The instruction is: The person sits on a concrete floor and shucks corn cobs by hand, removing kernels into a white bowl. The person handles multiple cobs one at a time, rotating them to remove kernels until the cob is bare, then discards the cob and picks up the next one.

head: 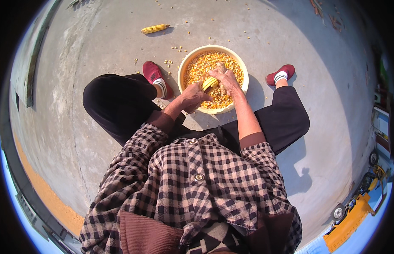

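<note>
Between my feet stands a round cream-coloured basin [181, 73], with loose yellow corn kernels [200, 65] spread across its inside. Over it, my left hand [194, 96] grips a partly shelled ear of corn [210, 83], which still has yellow kernels along its upper side. My right hand [227, 79] holds a bare corncob [221, 67] upright across that ear, the two touching. Its thumb lies near the ear's far end. The fingers of both hands partly hide the ear and the cob.
A whole ear of corn [155, 29] lies on the concrete floor [114, 41] beyond the basin, among scattered kernels. My red shoes [152, 72] flank the basin. A raised concrete edge [33, 76] runs at far left. A yellow machine with wheels [349, 219] stands at lower right.
</note>
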Demonstrator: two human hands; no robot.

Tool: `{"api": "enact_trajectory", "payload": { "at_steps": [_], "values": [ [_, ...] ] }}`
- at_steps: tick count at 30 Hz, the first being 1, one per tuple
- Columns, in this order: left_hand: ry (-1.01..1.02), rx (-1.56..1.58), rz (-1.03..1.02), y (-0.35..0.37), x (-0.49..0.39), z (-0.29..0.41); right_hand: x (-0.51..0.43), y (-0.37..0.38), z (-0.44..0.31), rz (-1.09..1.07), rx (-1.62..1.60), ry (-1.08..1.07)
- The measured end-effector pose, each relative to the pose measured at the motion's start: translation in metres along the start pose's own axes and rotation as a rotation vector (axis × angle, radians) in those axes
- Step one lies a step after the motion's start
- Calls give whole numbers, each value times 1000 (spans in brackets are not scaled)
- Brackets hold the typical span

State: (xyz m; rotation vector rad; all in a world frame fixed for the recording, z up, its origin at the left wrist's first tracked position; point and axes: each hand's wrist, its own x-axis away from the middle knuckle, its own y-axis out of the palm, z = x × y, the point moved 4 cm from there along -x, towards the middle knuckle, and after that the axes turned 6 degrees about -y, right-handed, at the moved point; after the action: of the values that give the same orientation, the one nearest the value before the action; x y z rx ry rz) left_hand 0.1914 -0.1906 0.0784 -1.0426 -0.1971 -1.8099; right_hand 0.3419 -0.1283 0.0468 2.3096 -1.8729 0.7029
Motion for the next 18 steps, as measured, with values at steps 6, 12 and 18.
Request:
{"api": "enact_trajectory", "payload": {
  "at_steps": [6,12,18],
  "values": [
    [63,109,-65,8,0,1,0,-3,-4,219,222,-156],
    [28,157,-60,5,-4,-1,-3,7,7,-32,-46,-65],
    [19,104,-59,13,-6,-3,2,-2,0,208,168,-75]
  ]
}}
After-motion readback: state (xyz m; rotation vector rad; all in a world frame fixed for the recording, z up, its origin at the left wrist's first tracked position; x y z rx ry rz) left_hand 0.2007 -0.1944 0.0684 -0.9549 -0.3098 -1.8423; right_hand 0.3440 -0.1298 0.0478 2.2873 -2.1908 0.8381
